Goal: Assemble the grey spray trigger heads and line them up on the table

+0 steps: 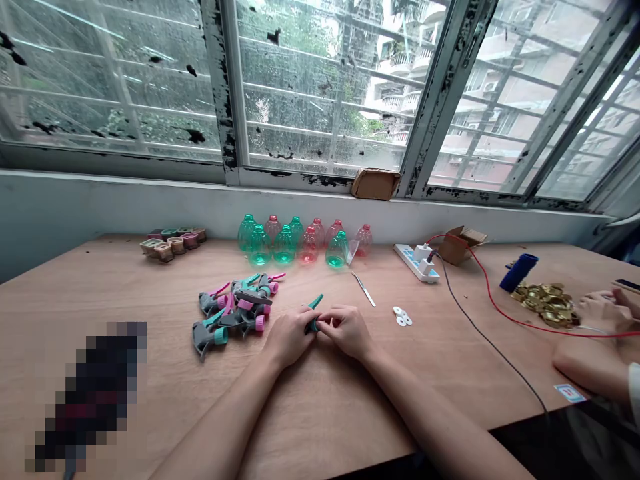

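My left hand (289, 335) and my right hand (346, 330) meet over the wooden table (350, 400), both closed on one teal spray trigger head (314, 313). Its lever sticks up between my fingers. Just left of my hands lies a heap of grey spray heads (235, 312) with teal and pink collars. Behind it stands a row of small teal and pink plastic bottles (300, 241) by the wall. A pair of metal tweezers (364, 289) and a few white washers (401, 316) lie right of my hands.
A white power strip (416, 262) with red and black cables sits at the back right. Another person's arm (593, 347) rests at the right edge beside a pile of gold metal parts (545, 301) and a blue cylinder (518, 272). Small stacked trays (173, 243) stand back left.
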`<action>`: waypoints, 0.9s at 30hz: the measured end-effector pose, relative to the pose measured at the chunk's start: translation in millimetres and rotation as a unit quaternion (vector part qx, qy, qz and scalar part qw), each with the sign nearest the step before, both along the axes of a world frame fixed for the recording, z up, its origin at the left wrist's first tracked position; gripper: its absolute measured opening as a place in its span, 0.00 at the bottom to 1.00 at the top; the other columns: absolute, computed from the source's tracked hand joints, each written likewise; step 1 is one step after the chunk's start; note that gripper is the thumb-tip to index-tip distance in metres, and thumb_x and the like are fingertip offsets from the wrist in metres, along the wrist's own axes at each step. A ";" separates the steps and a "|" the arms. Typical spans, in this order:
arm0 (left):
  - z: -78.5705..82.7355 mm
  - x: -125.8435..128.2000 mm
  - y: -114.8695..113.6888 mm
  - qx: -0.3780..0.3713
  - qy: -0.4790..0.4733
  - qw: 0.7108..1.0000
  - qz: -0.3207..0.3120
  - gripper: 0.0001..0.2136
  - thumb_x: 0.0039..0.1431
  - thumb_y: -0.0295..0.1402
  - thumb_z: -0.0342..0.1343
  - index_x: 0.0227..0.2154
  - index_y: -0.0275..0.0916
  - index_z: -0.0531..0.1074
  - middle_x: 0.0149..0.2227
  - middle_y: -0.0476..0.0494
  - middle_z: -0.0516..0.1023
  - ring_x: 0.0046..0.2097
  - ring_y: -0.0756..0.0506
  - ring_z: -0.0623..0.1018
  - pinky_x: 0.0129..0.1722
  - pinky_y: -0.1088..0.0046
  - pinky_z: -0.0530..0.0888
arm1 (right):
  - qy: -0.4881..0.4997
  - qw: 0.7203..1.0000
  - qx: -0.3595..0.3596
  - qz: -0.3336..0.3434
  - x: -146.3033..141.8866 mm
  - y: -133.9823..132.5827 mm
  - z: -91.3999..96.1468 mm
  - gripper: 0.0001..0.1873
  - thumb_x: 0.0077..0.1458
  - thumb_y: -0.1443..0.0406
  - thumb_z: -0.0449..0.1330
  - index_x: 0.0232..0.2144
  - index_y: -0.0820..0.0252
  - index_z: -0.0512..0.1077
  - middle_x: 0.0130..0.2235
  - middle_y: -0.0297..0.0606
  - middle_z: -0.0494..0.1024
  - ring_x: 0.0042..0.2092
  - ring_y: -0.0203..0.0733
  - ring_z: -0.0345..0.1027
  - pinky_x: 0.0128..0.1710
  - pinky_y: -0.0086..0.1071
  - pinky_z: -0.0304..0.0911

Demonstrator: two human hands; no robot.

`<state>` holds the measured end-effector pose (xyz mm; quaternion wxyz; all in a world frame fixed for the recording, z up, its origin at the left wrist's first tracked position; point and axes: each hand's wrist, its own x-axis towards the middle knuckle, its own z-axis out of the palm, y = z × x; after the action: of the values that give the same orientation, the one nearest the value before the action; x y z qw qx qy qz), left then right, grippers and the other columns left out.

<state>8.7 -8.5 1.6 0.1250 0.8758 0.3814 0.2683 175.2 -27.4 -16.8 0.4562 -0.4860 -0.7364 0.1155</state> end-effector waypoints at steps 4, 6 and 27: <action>1.4 0.8 -1.0 0.001 0.009 1.000 0.003 0.15 0.50 0.24 0.53 0.40 0.44 0.75 0.40 0.46 0.77 0.40 0.44 0.76 0.37 0.73 0.68 | 0.010 1.000 -0.003 -0.005 -1.5 -1.7 1.6 0.07 0.51 0.64 0.61 0.25 0.58 0.79 0.24 0.34 0.77 0.23 0.33 0.63 0.25 0.26 0.57; 2.2 1.0 -1.7 0.001 0.006 1.000 0.005 0.15 0.49 0.24 0.53 0.40 0.44 0.75 0.40 0.46 0.77 0.41 0.44 0.76 0.38 0.72 0.68 | 0.009 1.000 -0.005 -0.006 -1.5 -1.9 1.7 0.07 0.51 0.64 0.61 0.25 0.57 0.79 0.24 0.34 0.77 0.23 0.33 0.64 0.25 0.27 0.57; 1.5 0.8 -1.5 -0.007 -0.024 1.000 0.000 0.15 0.49 0.23 0.54 0.39 0.43 0.76 0.39 0.46 0.78 0.40 0.44 0.76 0.39 0.73 0.69 | -0.080 0.996 0.031 0.010 7.8 2.2 -1.3 0.06 0.53 0.63 0.61 0.29 0.54 0.79 0.24 0.33 0.75 0.24 0.33 0.64 0.26 0.26 0.55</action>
<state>9.5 -10.1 3.1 0.1402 0.8684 0.3801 0.2861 183.0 -25.3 -18.1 0.4098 -0.4722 -0.7783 0.0581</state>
